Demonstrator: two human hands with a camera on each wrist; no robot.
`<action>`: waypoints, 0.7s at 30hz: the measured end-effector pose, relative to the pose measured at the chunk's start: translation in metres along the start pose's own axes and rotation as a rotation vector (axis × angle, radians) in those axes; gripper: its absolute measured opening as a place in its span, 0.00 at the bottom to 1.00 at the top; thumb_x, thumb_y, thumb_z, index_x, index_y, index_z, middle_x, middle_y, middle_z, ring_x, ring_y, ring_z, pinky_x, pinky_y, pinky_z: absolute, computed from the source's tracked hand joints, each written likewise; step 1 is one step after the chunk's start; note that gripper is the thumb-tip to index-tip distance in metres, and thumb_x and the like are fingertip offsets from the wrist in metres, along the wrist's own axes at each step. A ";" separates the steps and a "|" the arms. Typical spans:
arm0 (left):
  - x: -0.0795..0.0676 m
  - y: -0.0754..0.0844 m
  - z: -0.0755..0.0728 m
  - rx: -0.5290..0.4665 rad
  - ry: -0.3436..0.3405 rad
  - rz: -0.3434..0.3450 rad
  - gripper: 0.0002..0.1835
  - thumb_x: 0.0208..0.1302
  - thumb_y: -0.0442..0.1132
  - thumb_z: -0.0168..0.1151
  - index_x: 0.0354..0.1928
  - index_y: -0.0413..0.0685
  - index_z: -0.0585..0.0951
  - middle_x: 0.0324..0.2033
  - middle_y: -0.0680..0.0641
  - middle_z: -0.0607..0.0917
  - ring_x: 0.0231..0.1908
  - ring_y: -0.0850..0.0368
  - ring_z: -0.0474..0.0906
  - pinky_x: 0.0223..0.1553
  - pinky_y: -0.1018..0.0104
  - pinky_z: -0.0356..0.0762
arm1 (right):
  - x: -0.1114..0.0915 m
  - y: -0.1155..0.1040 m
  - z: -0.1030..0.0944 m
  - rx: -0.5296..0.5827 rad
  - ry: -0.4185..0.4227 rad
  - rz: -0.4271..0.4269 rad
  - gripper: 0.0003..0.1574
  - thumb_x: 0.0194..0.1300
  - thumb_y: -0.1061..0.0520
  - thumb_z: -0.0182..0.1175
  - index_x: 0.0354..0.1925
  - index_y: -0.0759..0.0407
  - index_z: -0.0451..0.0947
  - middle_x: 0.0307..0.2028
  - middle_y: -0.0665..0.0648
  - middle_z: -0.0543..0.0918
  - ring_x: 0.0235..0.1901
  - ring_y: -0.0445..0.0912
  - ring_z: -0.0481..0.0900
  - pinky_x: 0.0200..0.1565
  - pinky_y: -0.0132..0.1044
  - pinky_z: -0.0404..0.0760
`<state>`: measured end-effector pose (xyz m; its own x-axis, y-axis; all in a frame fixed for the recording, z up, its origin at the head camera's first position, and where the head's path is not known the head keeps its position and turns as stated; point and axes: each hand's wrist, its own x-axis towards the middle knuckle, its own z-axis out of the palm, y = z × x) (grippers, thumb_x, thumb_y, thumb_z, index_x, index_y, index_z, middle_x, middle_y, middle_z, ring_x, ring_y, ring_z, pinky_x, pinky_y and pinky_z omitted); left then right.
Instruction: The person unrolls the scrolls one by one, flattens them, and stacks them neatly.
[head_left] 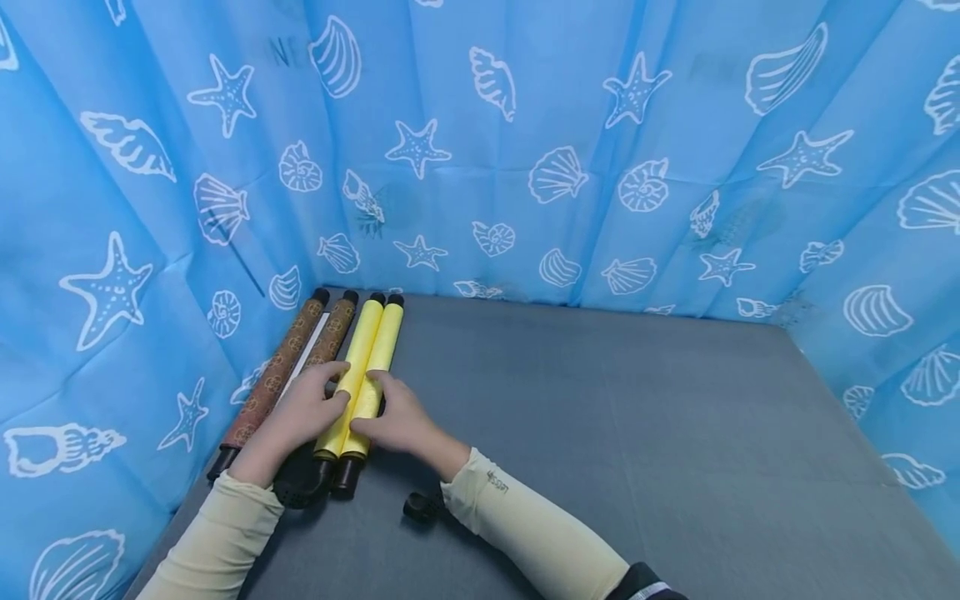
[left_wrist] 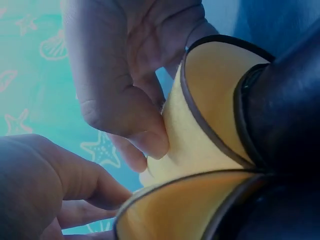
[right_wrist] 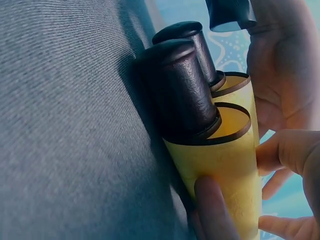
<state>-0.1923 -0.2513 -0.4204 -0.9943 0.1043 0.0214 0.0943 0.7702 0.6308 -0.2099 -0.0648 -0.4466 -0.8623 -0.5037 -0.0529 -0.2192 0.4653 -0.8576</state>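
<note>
Two yellow rolls of a scroll, the left roll (head_left: 362, 337) and the right roll (head_left: 385, 337), lie side by side and touching on the grey table, with dark knobs at both ends. My left hand (head_left: 309, 407) grips the left roll from its outer side near the close end, thumb and fingers bent on it. My right hand (head_left: 403, 418) grips the right roll from the other side. In the right wrist view, the right thumb (right_wrist: 214, 205) lies along the yellow paper below the dark end knob (right_wrist: 175, 90). Fingertips beneath the rolls are hidden.
Left of the yellow rolls lie two brown patterned rolls, an outer roll (head_left: 277, 375) and an inner roll (head_left: 333, 329), with a white strip (head_left: 306, 350) between them. A blue shell-print curtain (head_left: 495, 167) borders the grey table (head_left: 585, 417). Black wrist devices overlap the table.
</note>
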 end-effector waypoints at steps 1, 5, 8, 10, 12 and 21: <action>0.001 0.001 0.002 -0.009 -0.003 0.010 0.30 0.73 0.33 0.53 0.73 0.25 0.68 0.64 0.24 0.78 0.54 0.31 0.85 0.46 0.46 0.89 | -0.002 0.000 -0.002 -0.007 0.008 -0.001 0.51 0.66 0.47 0.72 0.80 0.53 0.63 0.73 0.61 0.74 0.63 0.50 0.78 0.55 0.40 0.83; 0.002 0.005 0.008 -0.015 -0.009 0.026 0.30 0.73 0.33 0.53 0.74 0.27 0.68 0.64 0.24 0.77 0.54 0.31 0.84 0.44 0.48 0.89 | -0.009 0.003 -0.009 -0.023 0.033 -0.001 0.52 0.64 0.48 0.73 0.80 0.53 0.64 0.71 0.61 0.75 0.57 0.48 0.79 0.51 0.38 0.83; 0.003 0.009 0.012 -0.038 0.008 0.030 0.30 0.73 0.33 0.54 0.75 0.30 0.69 0.63 0.26 0.77 0.54 0.32 0.84 0.42 0.50 0.89 | -0.012 0.006 -0.013 -0.036 0.047 -0.006 0.53 0.64 0.48 0.74 0.81 0.52 0.63 0.70 0.61 0.75 0.53 0.46 0.78 0.48 0.36 0.83; 0.004 0.012 0.015 -0.062 0.020 0.049 0.30 0.73 0.34 0.54 0.75 0.30 0.69 0.62 0.27 0.78 0.53 0.32 0.84 0.41 0.50 0.90 | -0.015 0.009 -0.017 -0.043 0.056 -0.009 0.53 0.64 0.48 0.74 0.81 0.51 0.62 0.68 0.61 0.75 0.52 0.46 0.78 0.46 0.35 0.82; 0.005 0.016 0.017 -0.091 0.024 0.067 0.30 0.74 0.34 0.55 0.75 0.31 0.70 0.61 0.27 0.78 0.52 0.32 0.85 0.41 0.51 0.90 | -0.017 0.011 -0.020 -0.047 0.066 -0.010 0.53 0.65 0.48 0.73 0.81 0.51 0.62 0.67 0.61 0.75 0.51 0.45 0.78 0.45 0.34 0.83; 0.005 0.035 0.029 -0.179 0.048 0.146 0.29 0.72 0.32 0.58 0.73 0.30 0.71 0.58 0.28 0.78 0.49 0.36 0.84 0.42 0.50 0.89 | -0.037 0.015 -0.045 -0.046 0.088 -0.012 0.53 0.65 0.49 0.72 0.82 0.50 0.61 0.65 0.61 0.75 0.47 0.46 0.79 0.39 0.33 0.83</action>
<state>-0.1927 -0.2053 -0.4205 -0.9723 0.1731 0.1569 0.2316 0.6251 0.7454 -0.2018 -0.0067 -0.4347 -0.8958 -0.4444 0.0043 -0.2490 0.4938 -0.8332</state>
